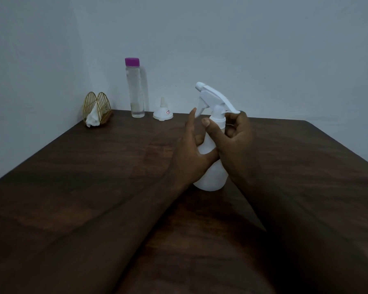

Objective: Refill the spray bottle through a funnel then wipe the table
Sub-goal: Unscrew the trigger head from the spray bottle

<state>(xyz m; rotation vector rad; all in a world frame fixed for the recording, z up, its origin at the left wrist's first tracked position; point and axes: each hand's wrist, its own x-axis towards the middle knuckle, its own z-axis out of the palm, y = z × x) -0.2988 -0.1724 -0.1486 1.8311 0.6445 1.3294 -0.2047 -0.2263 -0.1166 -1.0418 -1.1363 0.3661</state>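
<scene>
Light is dim, cool and soft. The wall [263, 43] turns grey-blue, darker at the corners. The clear bottle [135, 90] casts a faint shadow rightward on it. The spray bottle [212, 180] is brightest, a flat white. The desk [83, 166] goes near black at the bottom, its edges splayed by the wide lens; detail is soft.

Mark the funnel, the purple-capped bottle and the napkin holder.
funnel [162, 114]: head view, wide cone.
purple-capped bottle [135, 90]: head view, clear body.
napkin holder [104, 103]: head view, right wire arch.
</scene>
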